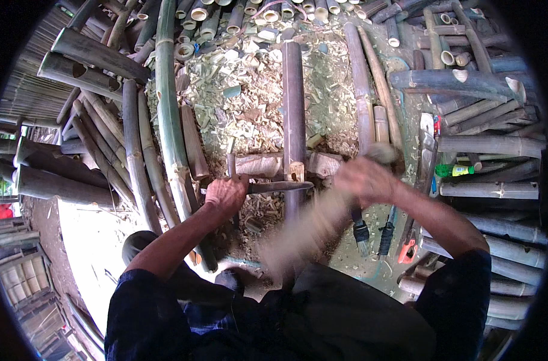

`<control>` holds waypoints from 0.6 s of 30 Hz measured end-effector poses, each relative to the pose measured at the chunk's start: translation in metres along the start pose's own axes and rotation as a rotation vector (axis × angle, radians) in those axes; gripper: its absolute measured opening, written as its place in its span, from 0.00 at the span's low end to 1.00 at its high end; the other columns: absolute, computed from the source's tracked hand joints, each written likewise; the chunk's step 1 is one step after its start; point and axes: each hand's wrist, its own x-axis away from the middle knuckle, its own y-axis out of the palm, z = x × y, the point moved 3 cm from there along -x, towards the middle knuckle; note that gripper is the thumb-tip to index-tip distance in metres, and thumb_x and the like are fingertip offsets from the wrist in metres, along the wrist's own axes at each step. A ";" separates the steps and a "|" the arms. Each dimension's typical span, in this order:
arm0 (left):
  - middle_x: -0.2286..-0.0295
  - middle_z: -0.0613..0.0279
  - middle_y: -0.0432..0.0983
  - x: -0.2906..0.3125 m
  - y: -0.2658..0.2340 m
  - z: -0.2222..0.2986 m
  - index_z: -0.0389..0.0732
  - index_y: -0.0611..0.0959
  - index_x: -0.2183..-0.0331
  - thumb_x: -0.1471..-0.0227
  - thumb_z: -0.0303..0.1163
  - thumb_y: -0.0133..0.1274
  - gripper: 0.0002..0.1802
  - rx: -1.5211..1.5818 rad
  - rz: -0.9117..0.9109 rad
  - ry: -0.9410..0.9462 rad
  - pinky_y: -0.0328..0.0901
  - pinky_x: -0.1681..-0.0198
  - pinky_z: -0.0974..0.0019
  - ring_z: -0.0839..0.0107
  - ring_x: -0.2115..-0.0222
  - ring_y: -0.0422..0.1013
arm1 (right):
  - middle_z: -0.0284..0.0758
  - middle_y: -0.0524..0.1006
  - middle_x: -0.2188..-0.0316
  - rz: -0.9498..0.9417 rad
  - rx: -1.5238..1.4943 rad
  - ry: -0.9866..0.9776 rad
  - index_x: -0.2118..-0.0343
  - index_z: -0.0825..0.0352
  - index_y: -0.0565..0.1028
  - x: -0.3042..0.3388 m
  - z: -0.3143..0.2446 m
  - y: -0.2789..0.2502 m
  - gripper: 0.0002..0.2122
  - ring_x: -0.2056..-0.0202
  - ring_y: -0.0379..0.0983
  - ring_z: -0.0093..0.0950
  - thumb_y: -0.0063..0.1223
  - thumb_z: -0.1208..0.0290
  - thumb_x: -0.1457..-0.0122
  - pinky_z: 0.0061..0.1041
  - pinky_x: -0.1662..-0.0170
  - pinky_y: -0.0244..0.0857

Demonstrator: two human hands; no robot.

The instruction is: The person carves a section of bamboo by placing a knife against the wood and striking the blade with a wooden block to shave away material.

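In the head view, my left hand (227, 195) is closed round the handle of a long knife (280, 187). Its blade points right and lies across a dark bamboo pole (294, 102) in front of me, just below a pale cut notch (296, 171). My right hand (367, 180), smeared by motion, is closed round a thick, pale wooden club (313, 225). The club slants down toward my lap, right of the knife tip, and its outline is blurred. Under the pole lies a rough wooden block (259, 165), chipped along its top.
Wood shavings (256, 102) cover the ground ahead. Bamboo poles stand or lie left, including a long green one (168, 108), and stacks (490, 144) lie right. A brush (361, 239), an orange-handled tool (408, 251) and a green bottle (454, 170) are at the right.
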 end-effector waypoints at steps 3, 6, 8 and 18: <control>0.65 0.43 0.81 -0.008 0.005 -0.008 0.36 0.72 0.58 0.43 0.29 0.49 0.11 0.019 0.051 -0.052 0.75 0.66 0.49 0.49 0.66 0.81 | 0.34 0.76 0.60 -0.350 0.075 0.361 0.52 0.62 0.72 -0.008 0.018 0.005 0.26 0.56 0.77 0.34 0.69 0.63 0.55 0.35 0.54 0.72; 0.65 0.44 0.81 -0.005 0.020 -0.010 0.37 0.72 0.59 0.43 0.29 0.50 0.10 0.022 0.057 -0.050 0.75 0.66 0.49 0.48 0.66 0.81 | 0.35 0.76 0.59 -0.207 -0.121 0.021 0.52 0.60 0.72 -0.029 -0.054 -0.047 0.29 0.55 0.77 0.34 0.72 0.61 0.58 0.37 0.52 0.72; 0.66 0.44 0.81 -0.008 0.015 -0.007 0.37 0.73 0.60 0.42 0.30 0.49 0.09 0.006 0.031 -0.029 0.75 0.66 0.50 0.49 0.66 0.81 | 0.37 0.76 0.58 0.024 -0.097 -0.185 0.54 0.61 0.72 -0.014 -0.044 -0.034 0.27 0.55 0.76 0.34 0.72 0.61 0.57 0.36 0.51 0.72; 0.63 0.42 0.80 -0.010 0.013 -0.008 0.35 0.72 0.54 0.41 0.28 0.47 0.13 -0.037 0.070 0.028 0.76 0.66 0.51 0.51 0.67 0.82 | 0.43 0.75 0.52 -0.081 -0.110 -0.004 0.46 0.65 0.69 -0.006 0.000 -0.020 0.30 0.49 0.74 0.38 0.69 0.64 0.51 0.44 0.47 0.69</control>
